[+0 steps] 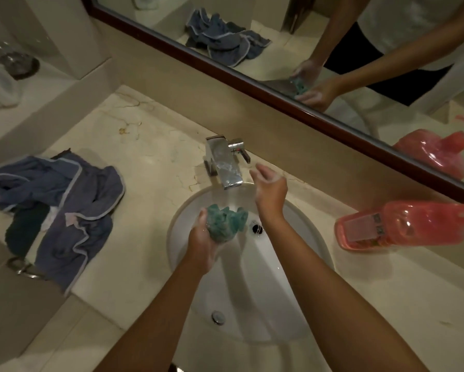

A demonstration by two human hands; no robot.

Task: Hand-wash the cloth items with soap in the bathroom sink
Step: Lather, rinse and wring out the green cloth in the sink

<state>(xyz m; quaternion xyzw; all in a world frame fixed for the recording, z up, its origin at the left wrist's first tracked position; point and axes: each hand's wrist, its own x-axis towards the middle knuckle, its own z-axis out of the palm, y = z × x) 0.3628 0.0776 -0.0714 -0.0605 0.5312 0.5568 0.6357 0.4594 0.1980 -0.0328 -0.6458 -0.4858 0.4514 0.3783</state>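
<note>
Teal cloth held under the running faucet

Left of the sink (300,264), blue-grey garments (64,202) lie heaped on the counter. Over the sink, the left hand (202,244) grips a bunched teal cloth (225,222) beneath the faucet (223,163); the soapy right hand (269,190) hovers with fingers loose, holding nothing. Right of the sink lies a red soap bottle (402,224).

Teal cloth (225,222): wet, bunched, over sink (300,232) under faucet. Blue-grey cloths (64,200): crumpled heap, counter left of sink.
</note>
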